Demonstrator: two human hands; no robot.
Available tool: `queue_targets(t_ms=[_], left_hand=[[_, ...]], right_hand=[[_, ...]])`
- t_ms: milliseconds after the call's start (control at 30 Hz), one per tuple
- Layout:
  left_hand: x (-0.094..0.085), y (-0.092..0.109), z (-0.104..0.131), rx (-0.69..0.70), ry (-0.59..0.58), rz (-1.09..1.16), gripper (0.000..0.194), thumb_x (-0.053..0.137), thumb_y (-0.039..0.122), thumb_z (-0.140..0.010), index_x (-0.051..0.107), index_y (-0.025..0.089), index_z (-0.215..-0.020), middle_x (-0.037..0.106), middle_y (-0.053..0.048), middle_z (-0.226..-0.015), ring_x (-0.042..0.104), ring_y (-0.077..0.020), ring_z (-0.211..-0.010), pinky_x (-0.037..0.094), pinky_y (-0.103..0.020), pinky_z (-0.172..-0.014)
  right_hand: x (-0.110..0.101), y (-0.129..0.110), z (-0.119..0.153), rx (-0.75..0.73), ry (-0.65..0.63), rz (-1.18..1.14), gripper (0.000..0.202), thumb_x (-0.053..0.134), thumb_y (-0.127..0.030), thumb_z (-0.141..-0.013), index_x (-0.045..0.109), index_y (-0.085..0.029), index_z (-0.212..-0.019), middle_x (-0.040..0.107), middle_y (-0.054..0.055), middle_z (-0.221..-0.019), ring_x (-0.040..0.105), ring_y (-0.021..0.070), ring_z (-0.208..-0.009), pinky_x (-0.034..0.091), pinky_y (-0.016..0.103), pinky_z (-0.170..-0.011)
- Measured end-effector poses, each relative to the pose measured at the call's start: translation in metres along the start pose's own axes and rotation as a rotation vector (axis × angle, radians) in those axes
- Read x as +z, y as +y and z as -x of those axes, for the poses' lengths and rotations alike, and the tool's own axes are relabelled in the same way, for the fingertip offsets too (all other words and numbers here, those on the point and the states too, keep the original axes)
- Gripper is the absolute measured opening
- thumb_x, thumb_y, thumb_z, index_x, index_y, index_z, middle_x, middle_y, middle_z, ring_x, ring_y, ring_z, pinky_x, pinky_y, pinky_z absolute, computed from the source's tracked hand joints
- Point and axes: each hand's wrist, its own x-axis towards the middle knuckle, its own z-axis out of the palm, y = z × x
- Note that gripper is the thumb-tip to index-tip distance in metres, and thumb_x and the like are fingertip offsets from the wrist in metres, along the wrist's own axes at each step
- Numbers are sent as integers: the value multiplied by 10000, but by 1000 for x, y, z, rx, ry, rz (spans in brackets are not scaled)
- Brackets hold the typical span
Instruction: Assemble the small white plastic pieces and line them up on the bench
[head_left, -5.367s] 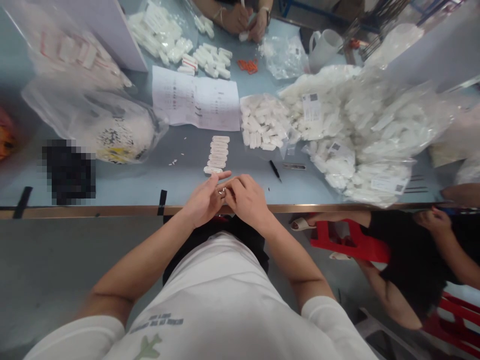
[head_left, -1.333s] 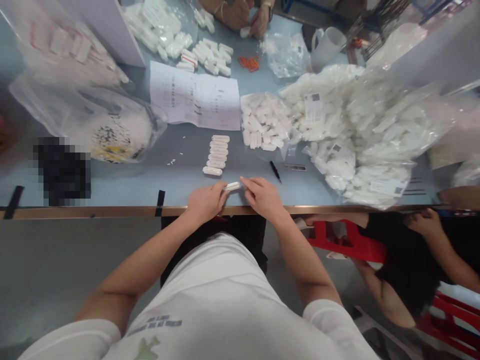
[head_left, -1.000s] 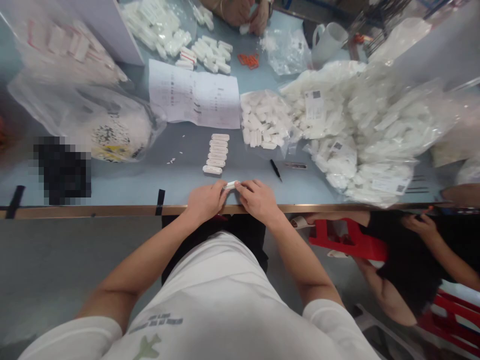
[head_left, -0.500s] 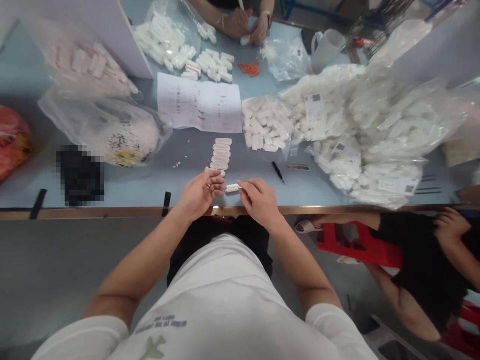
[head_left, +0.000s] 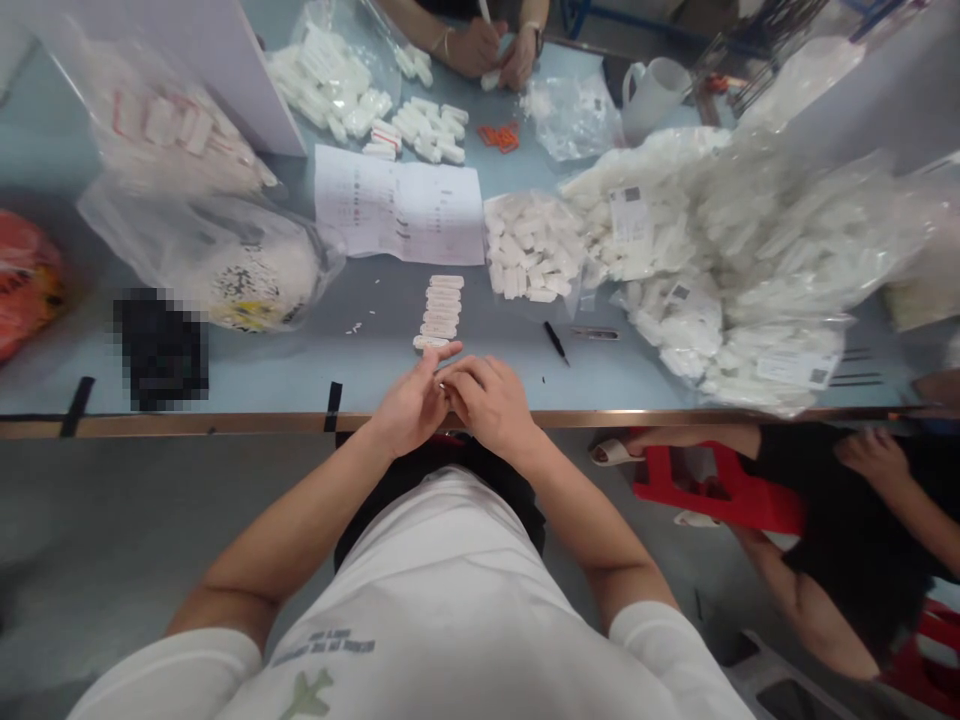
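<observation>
My left hand (head_left: 407, 405) and my right hand (head_left: 489, 400) are pressed together just above the table's front edge (head_left: 225, 423). Their fingertips meet around a small white connector that is almost wholly hidden between them. My left forefinger sticks out towards a short row of white connectors (head_left: 441, 310) lying on the table just beyond my hands. An open clear bag of loose white connectors (head_left: 534, 247) lies farther back and to the right.
A printed sheet (head_left: 397, 210) lies behind the row. A black pen (head_left: 555, 342) and a small metal tool (head_left: 596, 334) lie at the right. Bulky bags of white parts (head_left: 750, 250) fill the right, another bag (head_left: 225, 255) the left. A co-worker's hands (head_left: 487, 50) work at the far edge beside a mug (head_left: 651, 95); another person sits at my right.
My hands were a little apart half a second ago, the connector showing in my right fingers. They have closed together and the connector is covered.
</observation>
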Motion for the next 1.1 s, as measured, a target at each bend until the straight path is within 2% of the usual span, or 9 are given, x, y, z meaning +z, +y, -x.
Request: queue_targets(t_ms=[133, 267, 333, 500, 633, 767, 900, 967, 1100], left_hand=[[0, -2, -1, 4, 26, -12, 477, 540, 543, -944, 558, 172, -1242, 696, -105, -1128, 689, -156, -873, 553, -311, -844], [-2, 3, -2, 72, 111, -92, 174, 626, 209, -883, 598, 157, -1046, 707, -84, -1044, 690, -184, -1046, 499, -376, -1042], [-4, 8, -1, 104, 153, -149, 136, 595, 95, -841, 586, 146, -967, 709, -81, -1009, 694, -202, -1071, 481, -430, -1084], [-13, 15, -4, 122, 202, -253, 103, 556, 126, -886, 536, 151, -984, 729, -99, -971, 721, -214, -1017, 507, -506, -1063], [-21, 15, -8, 117, 209, -316, 131, 589, 241, -933, 522, 157, -1008, 731, -107, -978, 735, -206, -963, 563, -462, -992], [-27, 17, -9, 79, 216, -395, 256, 606, 388, -943, 522, 163, -1033, 730, -102, -921, 743, -203, -849, 630, -362, -744], [-29, 19, -9, 66, 213, -455, 342, 593, 494, -928, 546, 167, -1017, 675, -38, -771, 658, -128, -584, 496, -206, -454], [-28, 19, -11, 87, 232, -427, 271, 608, 430, -924, 562, 166, -970, 625, -4, -722, 602, -90, -545, 441, -172, -433], [-26, 18, -14, 59, 255, -388, 67, 601, 189, -878, 550, 156, -908, 625, -4, -764, 610, -78, -586, 468, -176, -486]], right_hand=[[-2, 1, 1, 53, 8, -161, 206, 463, -222, -982, 667, -196, -982, 681, 89, -975, 567, 210, -902, 442, 347, -823], [-9, 13, 7, 201, 84, -327, 135, 472, -194, -925, 604, -206, -897, 678, 71, -919, 592, 191, -851, 481, 329, -793], [-13, 23, 11, 304, 103, -358, 89, 498, -192, -878, 579, -218, -852, 650, 40, -843, 579, 171, -762, 480, 310, -736], [-16, 42, 18, 451, 111, -411, 65, 522, -196, -796, 570, -231, -824, 608, 1, -775, 558, 151, -695, 471, 295, -690], [-12, 49, 21, 486, 105, -459, 108, 522, -219, -803, 609, -225, -866, 623, 8, -785, 571, 155, -707, 475, 306, -711], [-5, 54, 22, 551, 91, -516, 131, 538, -243, -796, 632, -220, -884, 642, 10, -799, 581, 156, -713, 478, 299, -692], [0, 58, 22, 570, 95, -579, 199, 540, -259, -804, 674, -211, -942, 679, 25, -861, 603, 157, -744, 488, 296, -708], [1, 59, 21, 585, 78, -592, 198, 545, -279, -815, 690, -208, -931, 698, 36, -890, 615, 162, -759, 493, 302, -724], [2, 60, 21, 632, 31, -602, 204, 575, -343, -849, 702, -208, -935, 718, 41, -891, 630, 172, -772, 505, 311, -745]])
